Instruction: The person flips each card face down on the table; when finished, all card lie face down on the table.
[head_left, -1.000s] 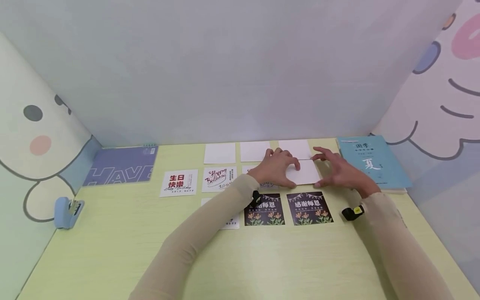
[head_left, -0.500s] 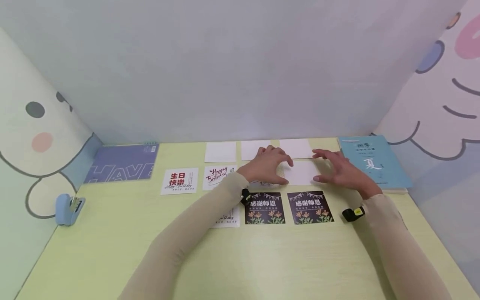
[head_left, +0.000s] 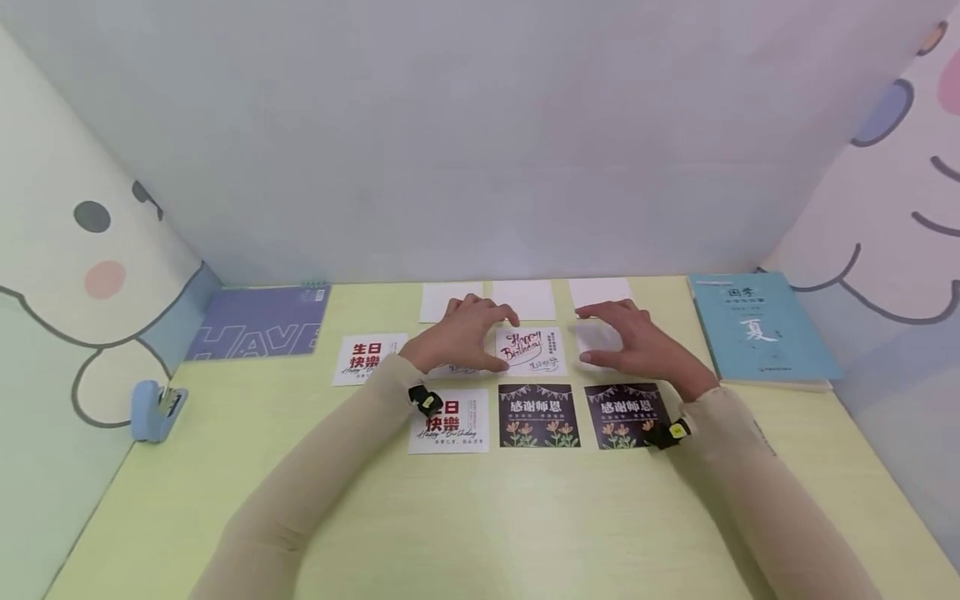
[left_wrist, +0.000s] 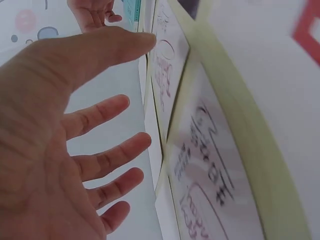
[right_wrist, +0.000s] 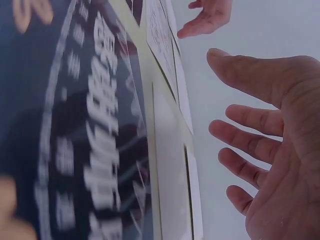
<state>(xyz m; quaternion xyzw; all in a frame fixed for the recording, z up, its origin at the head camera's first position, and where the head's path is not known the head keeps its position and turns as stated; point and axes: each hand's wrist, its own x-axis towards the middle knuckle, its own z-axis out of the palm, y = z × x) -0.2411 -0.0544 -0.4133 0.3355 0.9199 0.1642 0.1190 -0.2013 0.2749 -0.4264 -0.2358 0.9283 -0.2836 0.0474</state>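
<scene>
In the head view, a white card with red "Happy Birthday" lettering (head_left: 531, 351) lies on the table between my hands. My left hand (head_left: 465, 335) is at its left side, over another lettered card (head_left: 453, 370) that it partly covers. Its fingers are spread and loosely bent, holding nothing; whether the thumb touches the card is unclear. My right hand (head_left: 633, 340) hovers over a blank white card (head_left: 598, 337), which it partly hides. In the right wrist view, the right thumb and fingers (right_wrist: 245, 135) stand apart from the cards, with nothing between them.
Blank white cards (head_left: 523, 300) line the back by the wall. In front are two dark flowered cards (head_left: 539, 417) and a red-lettered white card (head_left: 450, 423); another (head_left: 363, 360) lies left. A purple notebook (head_left: 258, 323), blue stapler (head_left: 156, 412) and teal book (head_left: 765, 329) flank them.
Both hands have moved left. The left hand has left the blank card and uncovered the Happy Birthday card; the right now hovers over the blank card. The head view has shifted slightly.
</scene>
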